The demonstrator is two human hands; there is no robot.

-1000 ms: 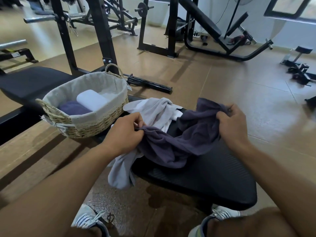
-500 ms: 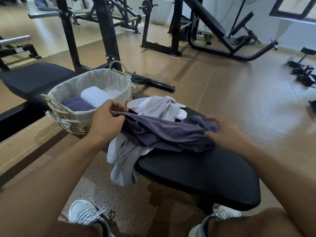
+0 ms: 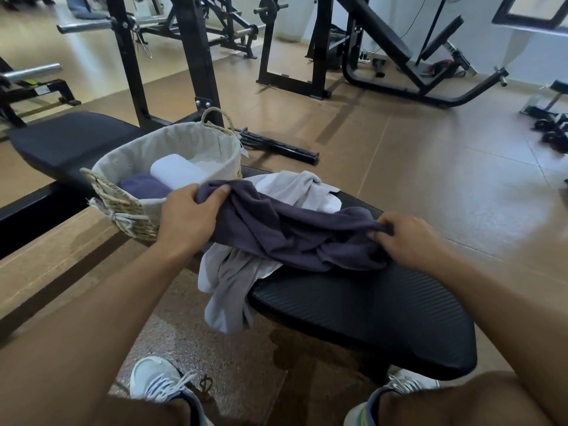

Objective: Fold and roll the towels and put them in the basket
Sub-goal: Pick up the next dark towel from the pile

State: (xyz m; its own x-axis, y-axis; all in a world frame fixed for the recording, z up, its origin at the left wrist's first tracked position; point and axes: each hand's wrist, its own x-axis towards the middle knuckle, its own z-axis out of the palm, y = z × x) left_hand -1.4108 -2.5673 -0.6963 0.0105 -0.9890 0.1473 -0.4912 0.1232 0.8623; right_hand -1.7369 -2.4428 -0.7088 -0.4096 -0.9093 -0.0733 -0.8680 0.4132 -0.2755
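Note:
A dark purple towel (image 3: 289, 232) is stretched across the black padded bench (image 3: 368, 309). My left hand (image 3: 187, 219) grips its left corner and my right hand (image 3: 405, 238) pinches its right end. Under it lies a crumpled light grey towel (image 3: 233, 284), hanging off the bench's left edge. The woven basket (image 3: 123, 204) with a cloth liner stands at the left, just behind my left hand. Inside it are a rolled white towel (image 3: 175, 173) and a rolled purple towel (image 3: 144, 187).
A second black bench (image 3: 67, 142) sits behind the basket, beside a black rack upright (image 3: 199, 63). More gym machines (image 3: 399, 56) stand at the back on the brown tiled floor. My shoes (image 3: 156, 382) rest on the floor below the bench.
The purple towel went from bunched up to pulled out lengthwise. My left hand moved left and up towards the basket, and my right hand dropped lower onto the bench.

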